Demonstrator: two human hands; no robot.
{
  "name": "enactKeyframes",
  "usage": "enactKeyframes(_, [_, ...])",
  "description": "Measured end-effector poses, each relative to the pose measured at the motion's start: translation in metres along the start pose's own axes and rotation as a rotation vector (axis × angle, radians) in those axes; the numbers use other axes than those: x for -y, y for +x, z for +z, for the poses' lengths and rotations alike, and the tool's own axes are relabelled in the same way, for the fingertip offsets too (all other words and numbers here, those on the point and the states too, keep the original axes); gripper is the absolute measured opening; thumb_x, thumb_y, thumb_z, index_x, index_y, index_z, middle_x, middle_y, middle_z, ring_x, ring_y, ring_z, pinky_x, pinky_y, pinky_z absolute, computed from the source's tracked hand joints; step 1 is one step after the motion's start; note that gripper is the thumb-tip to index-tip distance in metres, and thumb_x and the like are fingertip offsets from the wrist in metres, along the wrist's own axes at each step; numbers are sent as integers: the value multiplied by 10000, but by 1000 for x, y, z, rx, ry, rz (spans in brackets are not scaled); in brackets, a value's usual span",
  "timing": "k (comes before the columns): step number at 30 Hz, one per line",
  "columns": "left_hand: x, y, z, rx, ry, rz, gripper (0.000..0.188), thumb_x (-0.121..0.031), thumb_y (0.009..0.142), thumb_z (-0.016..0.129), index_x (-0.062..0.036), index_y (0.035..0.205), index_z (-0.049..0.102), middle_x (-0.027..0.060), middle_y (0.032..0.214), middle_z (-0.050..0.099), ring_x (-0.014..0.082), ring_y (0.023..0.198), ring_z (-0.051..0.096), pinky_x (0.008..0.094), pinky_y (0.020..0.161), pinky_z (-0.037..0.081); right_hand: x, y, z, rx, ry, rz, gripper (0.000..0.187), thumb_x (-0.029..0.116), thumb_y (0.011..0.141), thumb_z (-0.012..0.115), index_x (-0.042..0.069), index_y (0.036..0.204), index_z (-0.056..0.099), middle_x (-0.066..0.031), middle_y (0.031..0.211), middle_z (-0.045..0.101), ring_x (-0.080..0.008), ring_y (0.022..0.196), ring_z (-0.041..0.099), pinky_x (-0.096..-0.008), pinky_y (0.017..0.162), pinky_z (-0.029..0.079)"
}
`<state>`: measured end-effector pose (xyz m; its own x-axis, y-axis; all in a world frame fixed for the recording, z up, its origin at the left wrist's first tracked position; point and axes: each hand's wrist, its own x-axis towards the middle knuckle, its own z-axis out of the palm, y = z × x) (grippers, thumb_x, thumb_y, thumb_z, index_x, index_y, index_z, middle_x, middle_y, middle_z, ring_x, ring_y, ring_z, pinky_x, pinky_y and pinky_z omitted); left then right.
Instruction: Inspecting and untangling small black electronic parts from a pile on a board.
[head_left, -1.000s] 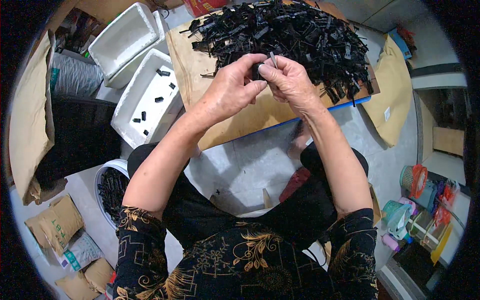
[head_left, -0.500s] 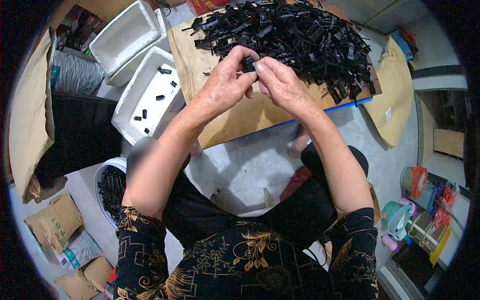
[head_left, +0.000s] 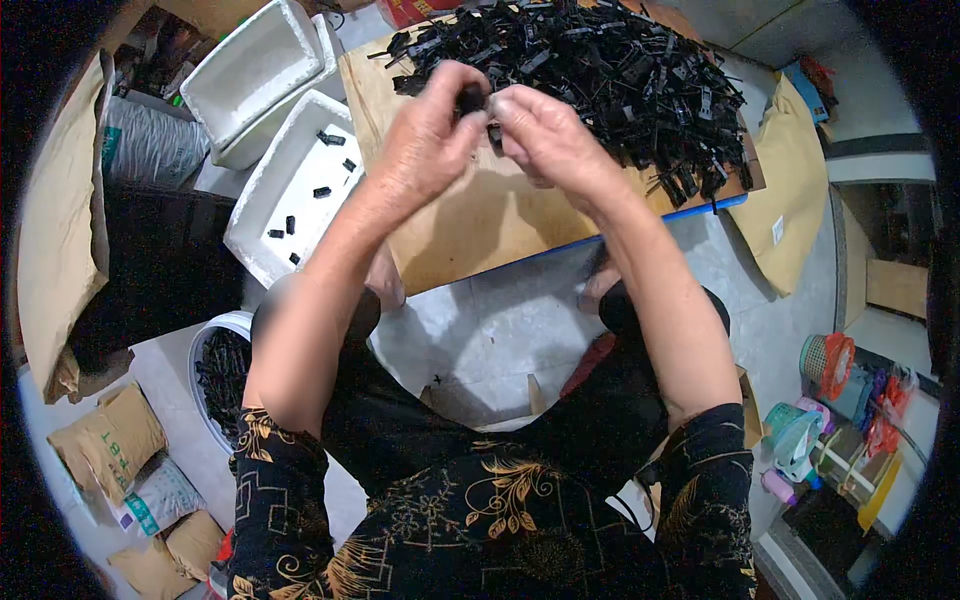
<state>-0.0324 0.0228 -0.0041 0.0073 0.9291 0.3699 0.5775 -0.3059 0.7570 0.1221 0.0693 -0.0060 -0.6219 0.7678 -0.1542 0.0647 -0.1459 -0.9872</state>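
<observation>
Both my hands meet over the near left edge of a heap of small black plastic parts (head_left: 610, 85) on a wooden board (head_left: 450, 240). My left hand (head_left: 425, 130) is closed, thumb and fingers curled around a black plastic part (head_left: 469, 99). Beside it, my right hand (head_left: 550, 135) is closed too, its thumb and finger pinched at that part. Under the right fingers shows a dark piece (head_left: 496, 140); whether it belongs to the same part I cannot tell. The fingers hide most of what they grip.
Left of the board stands a white foam box (head_left: 250, 225) with several black pieces (head_left: 321, 192) inside. Other foam boxes (head_left: 250, 70) lie behind it. A white bucket (head_left: 197, 385) of black parts stands by my left arm. A brown paper sack (head_left: 790, 190) lies right of the board.
Both hands have moved a little up and left, farther over the board. The wrists have turned, and the dark piece under the right fingers now shows.
</observation>
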Motion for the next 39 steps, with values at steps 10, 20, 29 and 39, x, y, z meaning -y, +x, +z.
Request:
enactKeyframes(10, [165,-46,-145,110,686,-675,394,-126,755,523,-24,1132,471,155,858,588,225,748,582,319,638,456,-37,11,-38,-171,-920,-329,199,191,821,568,57,968,556,-151,713,594,-275,689,605,-368,616,454])
enactKeyframes(20, [57,-17,-67,35,436,-124,394,-138,787,553,-84,1168,468,187,1052,547,355,915,547,411,800,440,-46,15,-14,-146,-1477,-367,184,165,778,598,75,873,469,-113,698,608,-308,670,610,-417,552,476])
enactKeyframes(29, [24,-13,-20,207,479,-54,392,-125,793,580,-78,1163,461,159,1043,556,269,933,574,388,763,470,-46,31,-18,-319,-1205,-356,191,173,781,620,82,935,553,-104,700,610,-256,643,614,-368,560,479])
enactKeyframes(39, [14,6,18,116,-26,-162,684,-105,704,635,-53,1307,315,227,1070,538,285,867,592,366,770,481,-20,30,-30,-266,144,-7,101,208,854,612,116,862,571,85,572,439,-5,428,328,-175,374,253])
